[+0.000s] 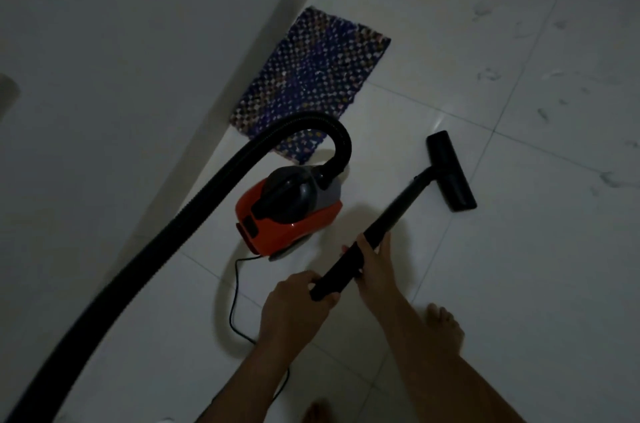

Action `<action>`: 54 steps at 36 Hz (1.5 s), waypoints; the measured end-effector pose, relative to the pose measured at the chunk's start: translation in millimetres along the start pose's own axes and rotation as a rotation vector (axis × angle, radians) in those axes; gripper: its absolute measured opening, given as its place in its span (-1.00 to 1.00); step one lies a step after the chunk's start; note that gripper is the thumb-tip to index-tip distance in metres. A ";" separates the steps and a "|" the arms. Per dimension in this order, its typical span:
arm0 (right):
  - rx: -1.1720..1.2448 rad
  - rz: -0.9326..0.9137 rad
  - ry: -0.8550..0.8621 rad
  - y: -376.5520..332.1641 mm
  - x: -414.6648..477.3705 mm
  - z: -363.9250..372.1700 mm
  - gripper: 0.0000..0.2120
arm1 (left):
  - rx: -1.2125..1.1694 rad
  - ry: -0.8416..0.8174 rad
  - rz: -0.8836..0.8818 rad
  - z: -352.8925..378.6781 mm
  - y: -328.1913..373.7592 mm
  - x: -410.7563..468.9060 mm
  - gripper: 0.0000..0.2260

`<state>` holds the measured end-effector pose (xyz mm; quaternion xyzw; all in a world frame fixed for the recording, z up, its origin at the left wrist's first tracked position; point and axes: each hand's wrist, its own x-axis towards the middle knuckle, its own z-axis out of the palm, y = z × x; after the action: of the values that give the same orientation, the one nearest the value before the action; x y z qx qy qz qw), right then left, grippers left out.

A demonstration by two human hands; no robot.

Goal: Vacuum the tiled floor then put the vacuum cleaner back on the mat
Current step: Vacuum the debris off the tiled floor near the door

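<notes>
Vacuum cleaner (289, 211) sat on the tiled floor (519, 266) just beside the mat (311, 76), left hand (294, 304) and right hand (374, 265) clamped round its wand (391, 218); the cord (231, 298) trailing near a bare foot (445, 325) could trip.

We see a left forearm (254, 370) and a right forearm (426, 346), both bare from the picture's edge up to the left grip (294, 304) and the right grip (375, 265). Below and right of the right grip is a bare foot (445, 327), its toes showing. A second bare foot (317, 412), below the left grip, is cut off by the edge. Dim light hides finer detail from us.
</notes>
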<state>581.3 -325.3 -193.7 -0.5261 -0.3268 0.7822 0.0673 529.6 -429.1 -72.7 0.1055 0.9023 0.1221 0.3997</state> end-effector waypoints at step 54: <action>0.173 0.151 0.116 122.6 -118.7 58.0 -0.48 | -0.594 -0.528 -0.081 -18.4 -161.4 -87.7 -0.77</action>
<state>612.2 -499.4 -159.0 -0.5858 -0.2132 0.7786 0.0721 558.6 -609.8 -49.0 -0.0226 0.6973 0.3307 0.6355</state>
